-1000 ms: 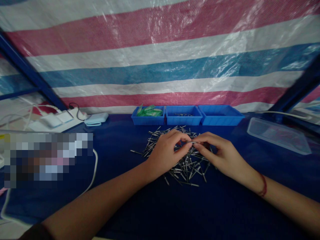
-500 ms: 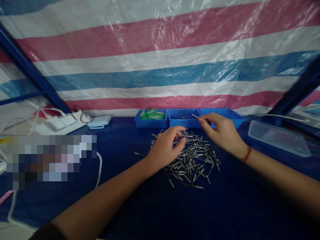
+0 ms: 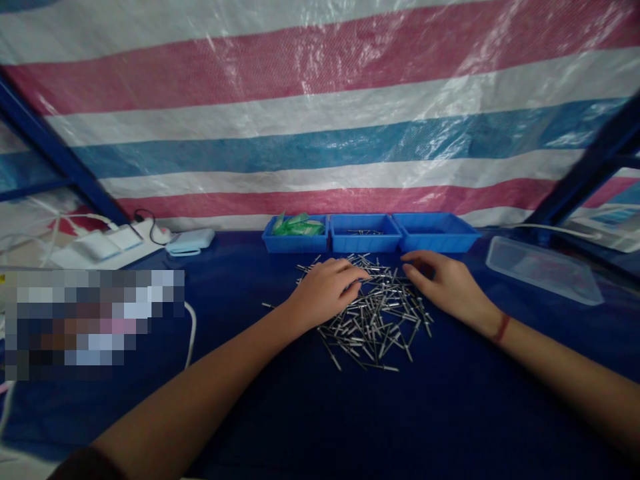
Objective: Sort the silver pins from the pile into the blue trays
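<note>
A loose pile of silvery pop rivets (image 3: 380, 320) lies on the dark blue tabletop (image 3: 350, 427). My left hand (image 3: 327, 287) rests over the pile's left part, palm down, with a gap between thumb and index finger; I see nothing held, though the other fingertips are partly hidden. At the pile's right upper edge is my right hand (image 3: 440, 280), thumb and index finger apart and nothing between them. Behind the pile, the middle blue bin (image 3: 365, 243) contains a few rivets.
The left blue bin (image 3: 295, 246) holds green packets (image 3: 299, 225); a right blue bin (image 3: 435, 241) adjoins the middle one. A clear plastic lid (image 3: 545, 270) lies at right. At left are a power strip (image 3: 110, 243), a light-blue case (image 3: 190, 242) and a white cable (image 3: 191, 333).
My right hand has come back from the middle bin towards the pile, and the rivet it pinched is gone from its fingers. My left hand has lowered slightly over the pile.
</note>
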A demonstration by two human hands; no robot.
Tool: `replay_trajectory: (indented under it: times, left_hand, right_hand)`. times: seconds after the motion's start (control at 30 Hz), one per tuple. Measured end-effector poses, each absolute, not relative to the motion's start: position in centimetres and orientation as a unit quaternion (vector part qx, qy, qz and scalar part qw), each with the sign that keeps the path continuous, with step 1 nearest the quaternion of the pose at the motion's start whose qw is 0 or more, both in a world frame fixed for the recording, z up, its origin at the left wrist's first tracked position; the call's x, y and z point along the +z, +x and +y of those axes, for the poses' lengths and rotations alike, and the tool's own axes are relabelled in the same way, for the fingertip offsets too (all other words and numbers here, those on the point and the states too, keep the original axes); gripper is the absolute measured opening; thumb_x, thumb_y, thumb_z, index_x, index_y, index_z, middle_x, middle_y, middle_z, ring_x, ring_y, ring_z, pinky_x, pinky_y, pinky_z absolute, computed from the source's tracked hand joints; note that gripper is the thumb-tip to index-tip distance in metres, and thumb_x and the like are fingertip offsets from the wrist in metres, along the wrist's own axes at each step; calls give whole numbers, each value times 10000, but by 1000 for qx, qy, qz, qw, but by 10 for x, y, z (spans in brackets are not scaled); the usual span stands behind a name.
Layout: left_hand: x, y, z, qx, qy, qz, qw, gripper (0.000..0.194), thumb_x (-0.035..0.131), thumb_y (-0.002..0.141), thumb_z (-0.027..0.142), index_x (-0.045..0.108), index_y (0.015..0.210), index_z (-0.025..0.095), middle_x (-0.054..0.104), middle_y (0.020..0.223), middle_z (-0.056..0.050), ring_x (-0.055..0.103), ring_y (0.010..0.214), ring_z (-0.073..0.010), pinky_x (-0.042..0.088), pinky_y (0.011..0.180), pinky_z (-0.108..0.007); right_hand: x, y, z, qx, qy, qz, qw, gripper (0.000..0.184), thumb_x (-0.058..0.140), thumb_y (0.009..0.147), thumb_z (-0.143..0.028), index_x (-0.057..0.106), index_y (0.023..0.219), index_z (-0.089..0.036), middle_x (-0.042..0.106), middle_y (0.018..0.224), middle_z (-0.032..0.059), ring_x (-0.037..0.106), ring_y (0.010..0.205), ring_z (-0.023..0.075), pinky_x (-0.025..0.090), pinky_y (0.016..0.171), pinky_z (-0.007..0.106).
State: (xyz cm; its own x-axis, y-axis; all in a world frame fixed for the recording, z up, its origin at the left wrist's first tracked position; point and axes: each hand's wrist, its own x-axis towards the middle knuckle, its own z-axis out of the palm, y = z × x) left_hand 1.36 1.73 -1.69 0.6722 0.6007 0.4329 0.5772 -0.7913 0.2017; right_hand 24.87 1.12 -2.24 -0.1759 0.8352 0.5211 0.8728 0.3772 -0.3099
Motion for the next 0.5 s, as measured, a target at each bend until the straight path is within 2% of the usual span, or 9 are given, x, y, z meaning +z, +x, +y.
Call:
replay_trajectory:
  times: [0.2, 0.4, 0.5]
  left_hand:
    - [-13, 26, 18, 186, 932, 311, 14, 190, 504, 873, 325, 672, 924, 251, 624, 941, -12, 542, 853, -154, 379, 754, -310]
    - [-8, 25, 16, 151, 932, 329, 7, 202, 485, 884, 317, 667, 888, 231, 639, 948, 0, 540, 885, -171, 342, 741, -319]
    - [-8, 23, 16, 143, 933, 329, -5, 200, 466, 893, 289, 654, 908, 227, 637, 954, -4, 539, 882, -169, 347, 741, -312]
  right_hand:
    - [-29, 248, 22, 34, -577, -747, 328, 235, 495, 801, -307, 633, 946, -185, 677, 758, 28, 633, 653, 181, 492, 626, 313]
    - [-35, 253, 20, 99, -567, -731, 365, 228, 499, 800, -332, 643, 917, -200, 694, 854, 35, 651, 738, 201, 510, 679, 345]
    - [-36, 252, 19, 114, -573, -730, 356, 235, 503, 796, -349, 640, 920, -203, 692, 846, 36, 648, 727, 206, 507, 671, 356]
